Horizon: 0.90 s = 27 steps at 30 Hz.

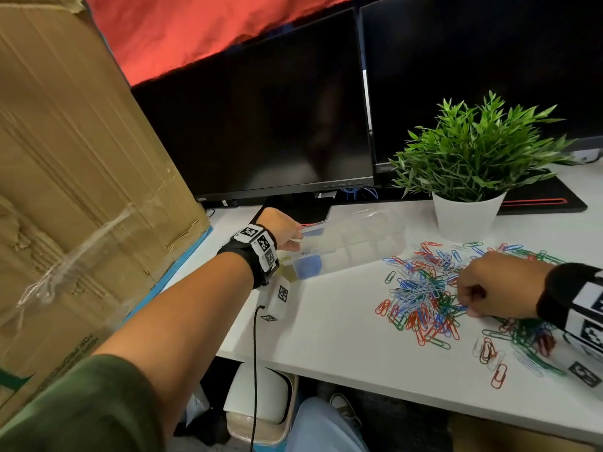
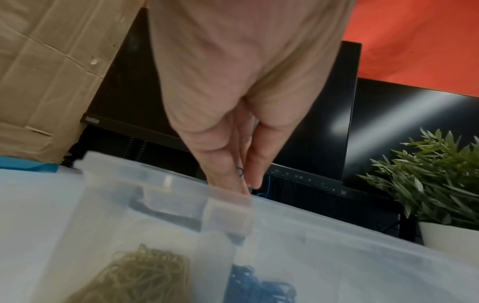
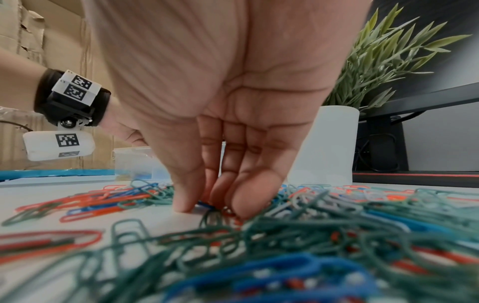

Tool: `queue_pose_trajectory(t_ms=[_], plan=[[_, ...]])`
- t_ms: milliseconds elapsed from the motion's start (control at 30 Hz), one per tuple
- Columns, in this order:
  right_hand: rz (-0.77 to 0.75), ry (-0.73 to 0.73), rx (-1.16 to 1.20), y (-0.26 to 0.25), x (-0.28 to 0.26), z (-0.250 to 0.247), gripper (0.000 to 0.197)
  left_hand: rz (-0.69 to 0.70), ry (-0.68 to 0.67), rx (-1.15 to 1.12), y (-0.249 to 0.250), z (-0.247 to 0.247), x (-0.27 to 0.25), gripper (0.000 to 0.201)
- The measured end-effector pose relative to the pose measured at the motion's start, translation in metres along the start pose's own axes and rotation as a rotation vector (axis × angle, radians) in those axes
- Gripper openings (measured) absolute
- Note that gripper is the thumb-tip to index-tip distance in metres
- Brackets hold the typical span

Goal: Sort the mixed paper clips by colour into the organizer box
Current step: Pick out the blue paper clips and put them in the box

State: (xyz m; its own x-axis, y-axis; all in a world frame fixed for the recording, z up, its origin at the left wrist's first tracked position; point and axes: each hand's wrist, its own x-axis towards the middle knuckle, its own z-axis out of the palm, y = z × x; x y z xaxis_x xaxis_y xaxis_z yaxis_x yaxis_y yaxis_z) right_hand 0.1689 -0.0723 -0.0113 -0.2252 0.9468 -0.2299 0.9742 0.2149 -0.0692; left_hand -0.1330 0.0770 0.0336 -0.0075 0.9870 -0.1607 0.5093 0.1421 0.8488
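Blue clip point(image 2: 240, 171) pinched in the left hand point(image 1: 281, 230) hangs over the box point(image 1: 352, 247) at the desk's point(image 1: 342, 321) back, ready to drop beside the blue ones, while the right hand point(image 1: 496, 285) pinches into the pile point(image 1: 424, 295) for another.

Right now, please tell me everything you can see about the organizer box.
The organizer box is a clear plastic case with compartments, lying flat on the white desk in front of the monitor, left of the paper clip pile. Its near-left compartments already hold yellowish clips and blue clips; the others look empty. The left hand reaches over its left end, fingers at the rim, a blue clip between them.
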Motion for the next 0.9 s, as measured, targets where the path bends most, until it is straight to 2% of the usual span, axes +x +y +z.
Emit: queue_pose_trajectory(t_ms=[133, 267, 367, 433, 500, 667, 800, 900], plan=[[-0.003, 0.000, 0.005, 0.000, -0.001, 0.000, 0.005, 0.008, -0.030, 0.067, 0.002, 0.004, -0.002, 0.020], [-0.002, -0.002, 0.012, 0.000, -0.001, -0.001, 0.003, 0.006, -0.076, 0.209, 0.012, 0.012, 0.000, 0.013], [0.001, -0.005, 0.012, -0.001, -0.001, -0.001, 0.004, 0.147, -0.060, 0.333, 0.021, 0.027, 0.006, 0.015], [0.005, -0.010, 0.018, -0.001, -0.001, -0.001, 0.004, 0.208, -0.125, 0.512, 0.024, 0.039, 0.012, 0.014], [0.007, -0.009, 0.025, -0.001, -0.001, -0.001, 0.004, 0.203, -0.192, 0.755, 0.027, 0.051, 0.020, 0.017], [0.017, -0.006, 0.057, 0.001, 0.000, 0.000, 0.002, 0.266, -0.214, 1.252, 0.027, 0.074, 0.044, 0.011], [-0.007, 0.000, 0.070, 0.003, 0.000, 0.000, 0.003, 0.285, -0.195, 1.439, 0.026, 0.084, 0.069, 0.014], [-0.010, 0.001, 0.075, 0.005, 0.000, 0.001, 0.005, 0.346, -0.191, 1.491, 0.028, 0.085, 0.066, 0.007]])
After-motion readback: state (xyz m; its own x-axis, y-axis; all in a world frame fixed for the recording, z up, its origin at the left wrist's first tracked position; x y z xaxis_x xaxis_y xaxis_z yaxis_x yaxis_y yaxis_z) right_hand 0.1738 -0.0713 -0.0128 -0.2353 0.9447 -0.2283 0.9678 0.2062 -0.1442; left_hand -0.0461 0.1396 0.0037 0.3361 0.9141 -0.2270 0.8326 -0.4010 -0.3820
